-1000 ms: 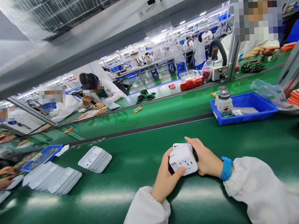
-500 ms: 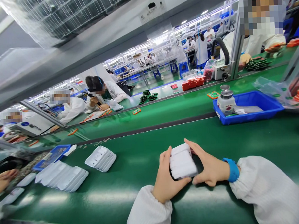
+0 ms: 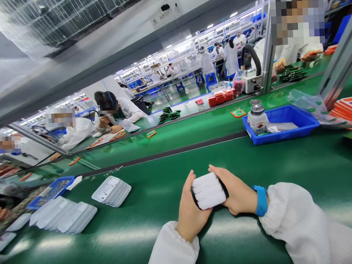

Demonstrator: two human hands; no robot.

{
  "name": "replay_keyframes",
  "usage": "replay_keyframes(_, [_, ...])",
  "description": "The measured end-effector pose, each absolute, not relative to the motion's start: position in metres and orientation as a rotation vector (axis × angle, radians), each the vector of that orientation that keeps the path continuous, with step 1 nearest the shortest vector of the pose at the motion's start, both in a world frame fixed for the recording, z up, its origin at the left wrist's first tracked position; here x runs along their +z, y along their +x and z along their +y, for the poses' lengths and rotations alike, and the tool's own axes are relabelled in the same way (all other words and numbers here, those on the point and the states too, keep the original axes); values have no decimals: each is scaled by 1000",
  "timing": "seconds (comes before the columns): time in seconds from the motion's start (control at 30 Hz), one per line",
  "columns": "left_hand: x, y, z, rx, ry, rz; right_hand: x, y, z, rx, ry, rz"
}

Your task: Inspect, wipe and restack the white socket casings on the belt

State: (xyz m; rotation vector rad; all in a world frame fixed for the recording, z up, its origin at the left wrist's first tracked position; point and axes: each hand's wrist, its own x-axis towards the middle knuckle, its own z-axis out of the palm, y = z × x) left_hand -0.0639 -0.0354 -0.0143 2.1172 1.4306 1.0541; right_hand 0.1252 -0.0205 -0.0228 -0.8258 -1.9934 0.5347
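A compact stack of white plastic pieces (image 3: pixel 209 190) is held between my two hands above the green work surface (image 3: pixel 157 230). My left hand (image 3: pixel 191 209) wraps the stack's left side, its fingers pointing up. On the right side, my right hand (image 3: pixel 235 189) presses against it, with a blue band at the wrist. The undersides of the pieces are hidden. To the left stand a small stack of white trays (image 3: pixel 111 191) and a larger row of white shells (image 3: pixel 64 214).
A blue tray (image 3: pixel 281 137) with a metal-topped bottle (image 3: pixel 257 118) lies at the back right. Orange frames (image 3: pixel 346 111) are stacked at far right. Another blue tray (image 3: pixel 52 192) and a person's hand (image 3: pixel 0 215) are at left. People sit across the line.
The white pieces have come together into one even stack, and my hands have closed in around it. The whole view has shifted slightly, with most things now further left.
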Motion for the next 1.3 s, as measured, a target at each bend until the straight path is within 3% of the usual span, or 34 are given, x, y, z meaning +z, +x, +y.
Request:
replay_keyframes(0.33, [-11,-63,-36,1095,2083,1443,-21,126,-21,665,-797,-1881])
replay_keyframes(0.57, [0,-77,-34,1126,1439,772,-12,113,-37,1822,-702,-1023])
replay_keyframes(0.7, [-5,-69,-39,1224,1120,691,-7,99,-52,2126,-429,-808])
replay_keyframes(0.77, [-7,-58,-42,1263,940,742,-11,95,-53,2012,-526,-872])
replay_keyframes(0.9, [3,-30,-48,1230,491,869,-18,104,-40,1168,-851,-1182])
replay_keyframes(0.97, [10,-17,-50,1114,317,823,-14,115,-32,968,-783,-1412])
replay_keyframes(1.1, [17,-6,-52,957,96,654,-1,130,-27,1127,-553,-1735])
replay_keyframes(1.23, [17,-10,-55,894,34,646,-1,126,-27,1516,-729,-1228])
replay_keyframes(1.3, [17,-12,-56,868,27,638,-3,124,-26,1481,-796,-988])
